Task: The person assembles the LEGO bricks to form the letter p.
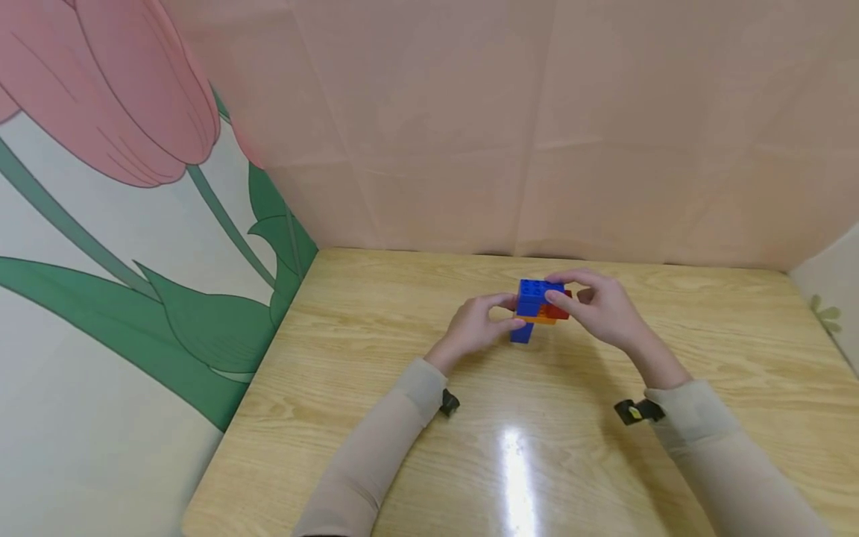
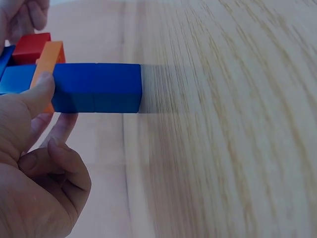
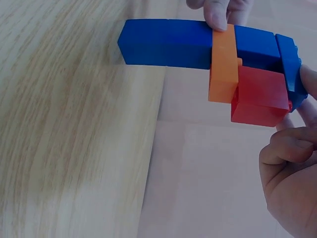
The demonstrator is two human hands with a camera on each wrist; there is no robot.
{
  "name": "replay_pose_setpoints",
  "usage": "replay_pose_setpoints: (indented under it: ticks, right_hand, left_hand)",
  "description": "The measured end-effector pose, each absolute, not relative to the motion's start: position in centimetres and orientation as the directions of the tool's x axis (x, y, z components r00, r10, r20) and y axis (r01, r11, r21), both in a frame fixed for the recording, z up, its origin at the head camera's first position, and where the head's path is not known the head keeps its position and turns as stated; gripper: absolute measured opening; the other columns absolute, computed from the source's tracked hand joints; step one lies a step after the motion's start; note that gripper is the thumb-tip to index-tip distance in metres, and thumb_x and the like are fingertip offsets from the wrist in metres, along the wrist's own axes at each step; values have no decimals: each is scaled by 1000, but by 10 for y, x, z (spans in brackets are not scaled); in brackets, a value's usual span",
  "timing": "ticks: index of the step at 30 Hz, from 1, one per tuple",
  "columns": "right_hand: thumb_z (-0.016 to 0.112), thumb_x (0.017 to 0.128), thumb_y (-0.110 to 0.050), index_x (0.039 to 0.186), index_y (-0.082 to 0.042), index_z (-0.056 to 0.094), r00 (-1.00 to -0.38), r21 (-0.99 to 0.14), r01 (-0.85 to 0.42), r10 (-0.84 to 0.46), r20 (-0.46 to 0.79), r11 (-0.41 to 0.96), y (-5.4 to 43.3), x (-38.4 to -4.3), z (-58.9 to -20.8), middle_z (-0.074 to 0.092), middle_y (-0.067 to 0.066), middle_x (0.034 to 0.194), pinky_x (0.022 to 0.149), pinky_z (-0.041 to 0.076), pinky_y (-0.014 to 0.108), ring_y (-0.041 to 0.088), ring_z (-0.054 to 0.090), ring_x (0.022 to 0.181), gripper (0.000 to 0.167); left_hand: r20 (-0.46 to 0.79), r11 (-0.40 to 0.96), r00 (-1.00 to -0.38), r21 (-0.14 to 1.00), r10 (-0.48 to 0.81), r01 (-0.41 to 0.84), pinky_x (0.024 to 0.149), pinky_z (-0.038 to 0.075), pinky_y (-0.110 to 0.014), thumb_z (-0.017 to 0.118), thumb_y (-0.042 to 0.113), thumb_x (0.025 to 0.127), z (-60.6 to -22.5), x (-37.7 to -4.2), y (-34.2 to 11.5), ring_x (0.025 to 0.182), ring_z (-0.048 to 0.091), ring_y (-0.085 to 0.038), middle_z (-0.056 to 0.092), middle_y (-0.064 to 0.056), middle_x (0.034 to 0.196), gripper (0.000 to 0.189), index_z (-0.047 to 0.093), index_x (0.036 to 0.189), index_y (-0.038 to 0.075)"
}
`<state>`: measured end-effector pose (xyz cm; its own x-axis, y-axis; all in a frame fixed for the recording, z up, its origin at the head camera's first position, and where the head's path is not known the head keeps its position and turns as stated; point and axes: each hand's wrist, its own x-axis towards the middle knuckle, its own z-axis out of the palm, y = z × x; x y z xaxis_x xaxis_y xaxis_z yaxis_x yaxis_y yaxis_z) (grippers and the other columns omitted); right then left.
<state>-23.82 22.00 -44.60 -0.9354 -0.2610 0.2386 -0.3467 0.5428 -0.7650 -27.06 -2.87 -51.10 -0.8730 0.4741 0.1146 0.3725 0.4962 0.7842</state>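
Note:
A toy building-brick stack stands on the table, its lower column of blue bricks [image 2: 96, 89] upright. Across that column lies an orange brick [image 3: 224, 67], which my left hand [image 1: 478, 326] pinches between thumb and fingers. Above the orange brick sit a blue brick [image 3: 256, 47] and, beside it, a red brick [image 3: 260, 96]. The top piece is a flat blue brick [image 3: 291, 69] with studs, lying over both. My right hand [image 1: 604, 307] grips this top brick from the right, thumb on the near side and fingers at the far side.
Light wood table [image 1: 349, 313] runs back to a pink cloth backdrop [image 1: 429, 134]. A wall hanging with a printed tulip [image 1: 134, 89] borders the left side. Both sleeves carry small black wrist cameras [image 1: 631, 412].

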Motion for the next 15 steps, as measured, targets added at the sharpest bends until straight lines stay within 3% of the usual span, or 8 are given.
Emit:
replay_pose_setpoints:
  ticks: [11, 15]
  right_hand:
    - [73, 100, -31, 127, -13, 72, -938, -752, -343, -254, 237, 562, 218, -236, -443, 67, 16, 130, 45, 38, 28, 19, 53, 54, 32]
    - [74, 99, -33, 124, -14, 74, -936, -741, -349, -257, 242, 574, 215, -238, -441, 68, 14, 126, 43, 36, 28, 14, 44, 48, 31]
  left_hand:
    - [102, 508, -876, 780, 472, 365, 109, 45, -43, 70, 50, 97, -511, -270, -28, 128, 58, -9, 70, 15, 124, 51, 66, 142, 26]
    - [97, 510, -879, 782, 468, 358, 110, 45, -44, 70, 50, 97, -511, -270, -28, 127, 58, -9, 70, 15, 124, 50, 66, 141, 26]
